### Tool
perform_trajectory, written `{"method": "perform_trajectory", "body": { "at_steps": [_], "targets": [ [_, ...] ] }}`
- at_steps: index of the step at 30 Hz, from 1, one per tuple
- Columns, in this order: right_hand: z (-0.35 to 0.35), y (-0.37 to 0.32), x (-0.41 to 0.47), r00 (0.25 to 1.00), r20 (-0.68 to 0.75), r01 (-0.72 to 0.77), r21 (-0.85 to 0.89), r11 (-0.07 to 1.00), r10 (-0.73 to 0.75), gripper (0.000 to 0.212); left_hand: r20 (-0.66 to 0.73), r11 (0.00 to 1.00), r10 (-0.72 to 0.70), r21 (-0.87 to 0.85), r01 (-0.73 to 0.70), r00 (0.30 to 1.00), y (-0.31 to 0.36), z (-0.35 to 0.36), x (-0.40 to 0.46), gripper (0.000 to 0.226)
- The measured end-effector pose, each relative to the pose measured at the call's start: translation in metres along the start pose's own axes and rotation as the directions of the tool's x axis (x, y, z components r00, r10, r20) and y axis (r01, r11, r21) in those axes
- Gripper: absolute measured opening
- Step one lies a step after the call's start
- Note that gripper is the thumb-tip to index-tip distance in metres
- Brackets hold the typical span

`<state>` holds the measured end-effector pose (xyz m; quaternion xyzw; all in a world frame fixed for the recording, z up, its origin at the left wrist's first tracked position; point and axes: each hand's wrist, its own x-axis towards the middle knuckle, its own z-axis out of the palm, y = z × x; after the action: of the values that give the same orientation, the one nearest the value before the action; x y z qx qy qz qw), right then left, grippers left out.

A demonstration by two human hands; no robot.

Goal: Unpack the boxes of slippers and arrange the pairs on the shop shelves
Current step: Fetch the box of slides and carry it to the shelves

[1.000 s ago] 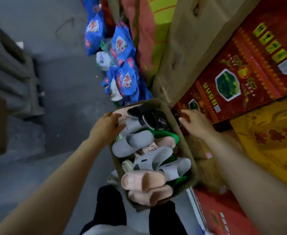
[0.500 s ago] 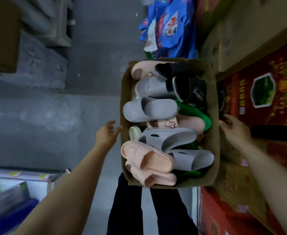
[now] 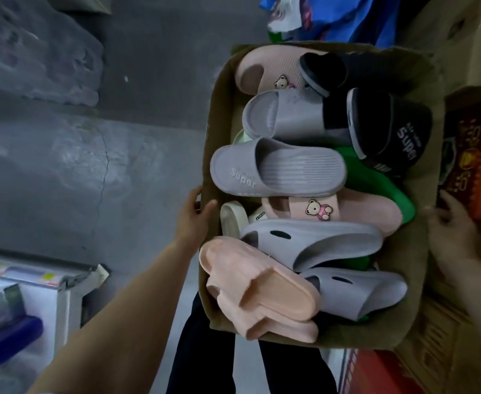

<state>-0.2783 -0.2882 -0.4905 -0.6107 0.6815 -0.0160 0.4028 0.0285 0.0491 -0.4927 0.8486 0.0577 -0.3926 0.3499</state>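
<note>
Grey concrete floor (image 3: pixel 97 172) ran beneath everything, cracked and bare, with stacked cartons crowding the person's right side and a pale shelf edge (image 3: pixel 49 275) showing low at the left. Between the two hands hung the cardboard box (image 3: pixel 421 194), open at the top and heaped with slippers — loose, not paired. The left hand (image 3: pixel 194 220) gripped the box's left wall, thumb hooked over the rim and fingers down the outside. The right hand (image 3: pixel 449 231) was pressed to the right wall; it was blurred, and whether its fingers curled under the box I could not tell. So the box was held up in front of the body, above dark trouser legs (image 3: pixel 205 351), not resting on anything visible.

Inside lay a grey slipper marked "Super" (image 3: pixel 276 169), a black one with the same word (image 3: pixel 390 129), a pink slipper with a bear charm (image 3: pixel 333 211), a peach pair (image 3: pixel 259 294) spilling over the near rim, and green ones (image 3: pixel 375 183) half buried.

By my reading this was the carrying step — unpacking had not begun. The next move called for a steady place to set the box down, then freeing one hand to match mates, minding that overhanging peach pair.
</note>
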Motion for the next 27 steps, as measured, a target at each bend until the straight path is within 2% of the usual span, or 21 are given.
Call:
{"method": "perform_trajectory", "body": {
  "at_steps": [3, 10, 17, 23, 27],
  "targets": [
    [0.006, 0.001, 0.006, 0.999, -0.027, 0.025, 0.057, 0.998, -0.024, 0.041, -0.015, 1.000, 0.019, -0.011, -0.019, 1.000, -0.007, 0.003, 0.001, 0.041],
    [0.006, -0.002, 0.008, 0.998, -0.052, -0.031, 0.155, 0.987, 0.039, 0.052, -0.072, 0.999, -0.009, -0.041, 0.006, 0.997, -0.012, 0.009, 0.005, 0.045],
    [0.009, -0.002, 0.005, 0.998, -0.050, -0.026, 0.269, 0.963, 0.041, 0.049, -0.103, 0.997, -0.015, -0.082, 0.007, 0.995, -0.001, 0.011, -0.001, 0.048],
    [0.010, -0.007, -0.003, 0.997, -0.074, -0.002, 0.322, 0.947, 0.027, 0.044, -0.116, 0.998, 0.015, -0.062, -0.022, 0.993, 0.007, 0.011, -0.011, 0.048],
    [0.002, -0.021, -0.013, 0.996, -0.083, 0.018, 0.293, 0.956, 0.007, 0.050, -0.144, 0.999, 0.011, -0.050, -0.018, 0.990, 0.014, 0.005, -0.018, 0.048]
  ]
}}
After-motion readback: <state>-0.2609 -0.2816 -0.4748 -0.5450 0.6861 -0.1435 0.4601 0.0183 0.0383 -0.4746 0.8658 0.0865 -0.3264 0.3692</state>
